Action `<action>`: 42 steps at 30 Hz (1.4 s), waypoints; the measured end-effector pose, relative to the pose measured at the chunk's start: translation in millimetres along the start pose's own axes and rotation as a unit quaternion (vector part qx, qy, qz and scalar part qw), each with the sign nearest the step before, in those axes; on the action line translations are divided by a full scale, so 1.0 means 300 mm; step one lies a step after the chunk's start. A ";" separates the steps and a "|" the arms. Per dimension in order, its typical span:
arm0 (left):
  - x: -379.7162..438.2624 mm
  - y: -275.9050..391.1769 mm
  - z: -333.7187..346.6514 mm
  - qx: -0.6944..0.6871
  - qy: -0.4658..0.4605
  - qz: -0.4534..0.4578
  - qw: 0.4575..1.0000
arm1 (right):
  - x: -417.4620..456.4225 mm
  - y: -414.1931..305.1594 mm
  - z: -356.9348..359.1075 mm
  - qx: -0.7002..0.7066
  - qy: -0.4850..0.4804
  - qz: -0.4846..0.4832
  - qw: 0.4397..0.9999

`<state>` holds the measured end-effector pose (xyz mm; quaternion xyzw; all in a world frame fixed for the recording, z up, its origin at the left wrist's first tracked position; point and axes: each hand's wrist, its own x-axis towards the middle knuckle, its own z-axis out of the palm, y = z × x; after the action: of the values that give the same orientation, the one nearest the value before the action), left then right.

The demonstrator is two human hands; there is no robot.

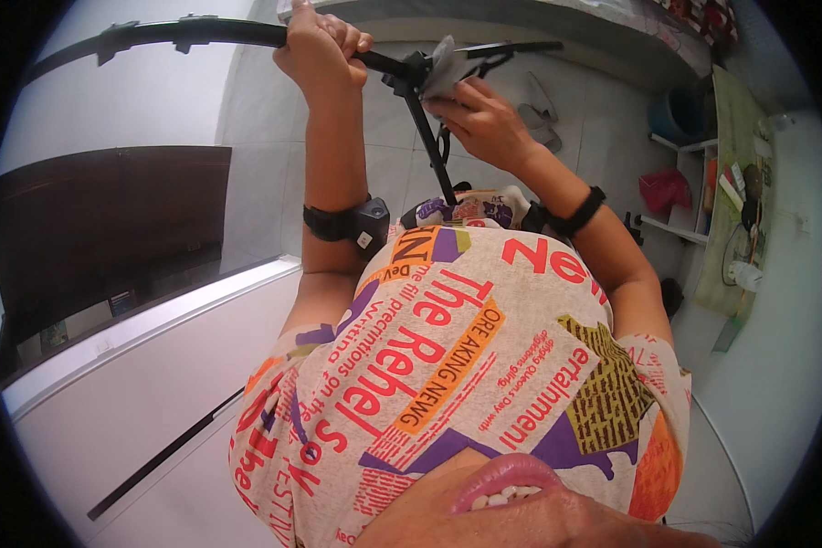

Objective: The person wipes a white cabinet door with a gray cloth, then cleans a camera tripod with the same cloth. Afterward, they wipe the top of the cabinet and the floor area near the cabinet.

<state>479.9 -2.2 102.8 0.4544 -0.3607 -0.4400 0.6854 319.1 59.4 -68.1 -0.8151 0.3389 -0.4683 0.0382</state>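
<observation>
My left hand (322, 51) is wrapped around the long black pole (240, 32) of a tripod stand, which lies nearly level across the upper part of the view. Just right of that grip is the hub (411, 72), where the legs spread. One leg (428, 140) points back toward my lap and another (514, 49) reaches to the right. My right hand (483, 123) pinches a grey cloth (446, 74) against or beside the hub; whether the cloth touches it is hard to tell. A black strap with a small box (366, 222) circles my left forearm, and another strap (579, 212) circles the right.
A dark television screen (109, 240) stands on a white cabinet (178, 329) at my left. At right, a green-topped shelf unit (726, 246) carries small items, with a pink bag (666, 190) and blue bucket (677, 115) nearby. Shoes (541, 123) lie on the tiled floor (260, 171).
</observation>
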 end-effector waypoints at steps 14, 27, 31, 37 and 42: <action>0.021 -0.083 0.056 -0.031 0.039 -0.027 0.998 | -0.048 0.012 -0.011 0.082 -0.126 0.066 0.986; 0.035 -0.084 0.027 -0.208 -0.088 -0.081 0.971 | -0.036 0.012 -0.089 0.282 -0.130 0.164 0.936; 0.008 -0.120 0.064 0.011 0.048 -0.014 0.999 | -0.103 -0.025 -0.087 0.184 -0.216 0.058 0.957; 0.132 -0.140 -0.065 -0.167 -0.012 -0.011 0.986 | -0.203 0.057 -0.298 0.174 -0.331 0.165 0.913; 0.072 -0.069 -0.074 -0.269 -0.098 -0.146 0.947 | -0.091 0.012 -0.183 0.241 -0.043 0.231 0.942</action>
<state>501.7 -19.7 78.1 0.2551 -0.2238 -0.6581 0.6721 264.8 86.6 -59.1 -0.7001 0.3924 -0.4791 0.3553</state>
